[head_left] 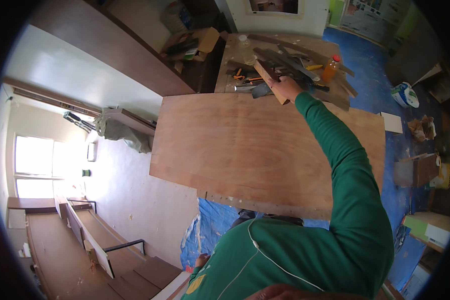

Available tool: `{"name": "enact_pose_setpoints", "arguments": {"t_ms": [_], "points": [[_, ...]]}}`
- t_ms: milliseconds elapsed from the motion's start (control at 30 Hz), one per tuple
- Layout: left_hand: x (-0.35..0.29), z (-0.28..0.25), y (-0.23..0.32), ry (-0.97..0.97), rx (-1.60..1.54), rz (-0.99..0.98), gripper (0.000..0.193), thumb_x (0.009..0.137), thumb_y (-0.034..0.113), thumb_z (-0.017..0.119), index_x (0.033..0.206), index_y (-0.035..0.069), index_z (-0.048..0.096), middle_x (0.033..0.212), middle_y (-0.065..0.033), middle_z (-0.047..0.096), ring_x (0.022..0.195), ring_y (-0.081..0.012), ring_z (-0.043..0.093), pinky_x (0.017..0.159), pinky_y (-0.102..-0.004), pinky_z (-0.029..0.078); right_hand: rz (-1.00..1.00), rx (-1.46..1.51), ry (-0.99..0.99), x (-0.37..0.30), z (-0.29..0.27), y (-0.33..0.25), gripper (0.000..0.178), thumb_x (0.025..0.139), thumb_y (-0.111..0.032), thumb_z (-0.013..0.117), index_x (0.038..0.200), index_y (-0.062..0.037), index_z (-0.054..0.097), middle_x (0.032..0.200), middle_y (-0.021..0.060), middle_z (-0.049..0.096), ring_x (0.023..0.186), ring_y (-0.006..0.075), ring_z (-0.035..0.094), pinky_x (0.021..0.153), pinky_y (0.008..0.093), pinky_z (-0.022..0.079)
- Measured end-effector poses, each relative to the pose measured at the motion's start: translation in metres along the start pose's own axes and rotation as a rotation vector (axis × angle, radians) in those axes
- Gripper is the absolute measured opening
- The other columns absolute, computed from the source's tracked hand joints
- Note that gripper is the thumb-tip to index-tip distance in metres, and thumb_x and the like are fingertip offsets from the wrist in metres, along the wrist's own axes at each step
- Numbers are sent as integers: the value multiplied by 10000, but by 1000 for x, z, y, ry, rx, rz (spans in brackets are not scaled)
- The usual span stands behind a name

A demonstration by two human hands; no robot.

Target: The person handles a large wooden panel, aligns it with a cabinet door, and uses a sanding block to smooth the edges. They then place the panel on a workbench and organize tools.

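Observation:
My right hand (286, 89) reaches out over the far edge of a large plywood sheet (235, 145) and grips a short wooden block (281, 96) with a dark face and a pale side. Its fingers are wrapped round the block; part of the grip is hidden. Around it lie tools and wood strips (290, 60) in a pile. My left hand (202, 260) hangs low beside my body, mostly covered by the green sleeve, and its fingers do not show clearly. The sheet lies flat in front of me with a bare wood face.
Beyond the sheet, a worktable (230, 47) carries a clear bottle (244, 50), an orange bottle with a red cap (331, 67) and orange-handled tools (239, 75). A cardboard box (205, 40) stands at the far left. Blue sheeting (357, 60) covers the floor at right, with a bag (405, 95) on it.

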State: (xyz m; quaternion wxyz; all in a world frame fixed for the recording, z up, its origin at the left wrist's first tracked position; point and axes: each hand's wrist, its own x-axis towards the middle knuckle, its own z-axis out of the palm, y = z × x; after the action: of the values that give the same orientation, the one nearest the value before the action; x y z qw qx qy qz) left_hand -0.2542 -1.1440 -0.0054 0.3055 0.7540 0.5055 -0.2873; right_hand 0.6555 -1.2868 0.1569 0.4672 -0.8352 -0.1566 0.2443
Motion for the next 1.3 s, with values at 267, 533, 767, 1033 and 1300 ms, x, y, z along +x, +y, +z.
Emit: {"name": "enact_pose_setpoints", "arguments": {"t_ms": [267,533,767,1033,1300], "points": [[5,24,-13,-78,-181,-34,477,896,436,729,1248,115,741,1147,-173,751,1044,-316,723,915,-399,564,92,530,-185,-8,84,-9,455,948,-339,702,1114,82,666,1025,172,702,880,256,690,767,382,545],[63,-38,43,-120,-216,24,442,918,336,728,1248,43,715,951,-144,774,805,-205,741,757,-362,587,68,287,-218,-6,128,-33,523,987,-347,689,1243,104,621,1115,192,706,987,254,688,844,383,534],[184,-83,16,-148,-147,52,452,897,403,734,1246,116,723,1223,-174,735,1139,-364,697,964,-441,558,-176,-197,-69,32,147,-84,513,1019,-384,651,1276,59,628,1109,176,707,996,257,675,886,391,521],[214,-150,-2,33,-373,139,443,894,307,750,1244,40,702,1021,-168,770,955,-302,746,860,-403,576,-119,-431,-245,156,199,-105,565,1020,-462,602,1365,-15,611,1257,221,692,1169,359,659,995,441,486],[154,-119,-60,-171,-443,-139,483,919,332,763,1251,-9,681,998,-162,774,862,-225,756,785,-353,589,-144,-645,-231,196,242,-105,594,1026,-490,568,1443,-67,568,1363,196,652,1245,383,619,1041,452,476]]}}
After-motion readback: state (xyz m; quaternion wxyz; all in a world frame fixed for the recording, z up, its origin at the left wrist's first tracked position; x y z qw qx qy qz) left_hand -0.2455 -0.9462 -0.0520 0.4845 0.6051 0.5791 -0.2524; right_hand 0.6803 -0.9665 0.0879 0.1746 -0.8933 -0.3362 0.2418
